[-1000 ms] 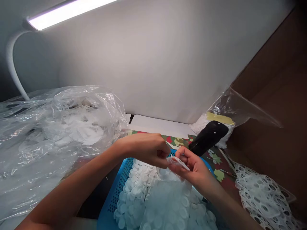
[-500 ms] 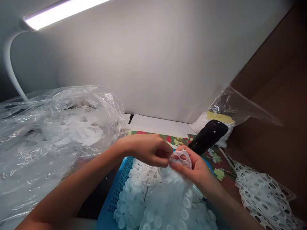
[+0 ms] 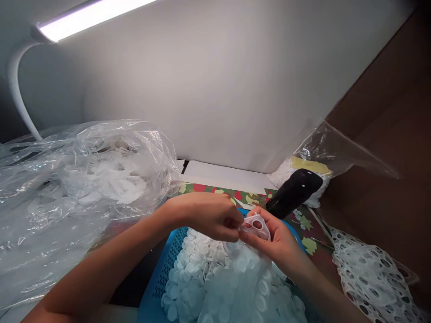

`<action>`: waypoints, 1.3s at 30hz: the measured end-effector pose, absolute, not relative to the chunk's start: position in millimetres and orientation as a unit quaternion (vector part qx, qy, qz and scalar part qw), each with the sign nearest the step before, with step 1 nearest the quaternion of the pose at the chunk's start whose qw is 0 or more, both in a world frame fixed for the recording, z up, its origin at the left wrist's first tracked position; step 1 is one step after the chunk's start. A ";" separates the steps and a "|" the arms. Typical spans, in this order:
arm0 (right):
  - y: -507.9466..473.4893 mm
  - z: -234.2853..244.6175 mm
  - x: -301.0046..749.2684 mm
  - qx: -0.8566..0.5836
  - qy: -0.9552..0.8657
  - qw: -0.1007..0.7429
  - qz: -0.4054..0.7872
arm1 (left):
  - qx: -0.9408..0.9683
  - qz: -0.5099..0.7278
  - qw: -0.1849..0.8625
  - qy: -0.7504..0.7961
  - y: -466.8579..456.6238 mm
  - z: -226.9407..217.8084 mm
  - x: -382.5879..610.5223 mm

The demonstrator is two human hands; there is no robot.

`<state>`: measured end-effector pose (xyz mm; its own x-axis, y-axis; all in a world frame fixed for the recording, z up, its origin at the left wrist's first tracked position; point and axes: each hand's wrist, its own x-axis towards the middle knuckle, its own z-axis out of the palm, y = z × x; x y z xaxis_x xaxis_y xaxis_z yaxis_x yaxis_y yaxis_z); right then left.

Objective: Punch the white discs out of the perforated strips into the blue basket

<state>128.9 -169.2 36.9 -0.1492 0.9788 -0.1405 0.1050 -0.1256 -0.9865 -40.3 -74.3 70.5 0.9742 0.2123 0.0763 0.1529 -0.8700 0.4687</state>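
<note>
A soft white sheet of round discs (image 3: 235, 280) hangs from my hands over a blue plastic basket (image 3: 160, 269). Its top corner is folded over and shows several open holes. My right hand (image 3: 283, 242) is closed on that corner, thumb in front and fingers behind. Against the corner's left edge, my left hand (image 3: 215, 216) pinches with curled fingers; the fingertips are partly hidden. Loose white discs (image 3: 191, 258) fill the basket beneath the sheet.
Punched-out white sheets full of holes (image 3: 373, 269) lie at the right. A black cylindrical object (image 3: 294, 193) leans behind my right hand. Clear plastic bags (image 3: 111, 179) with white pieces stand left and back right. A lamp (image 3: 94, 18) shines above.
Both hands keep their hold at the sheet's corner. My left hand has dropped slightly, and the folded corner has tilted a little. The whole view has shifted slightly.
</note>
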 end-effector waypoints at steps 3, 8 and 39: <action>-169.3 36.7 129.1 -0.511 -0.523 0.402 0.551 | 0.965 0.060 0.242 0.080 -72.5 71.1 -40.9; -168.4 35.9 128.9 -0.512 -0.522 0.402 0.551 | 0.965 0.053 0.237 0.093 -73.5 72.0 -41.2; -170.1 30.9 131.8 -0.472 -0.531 0.398 0.580 | 0.954 0.036 0.282 0.094 -60.5 80.2 -46.7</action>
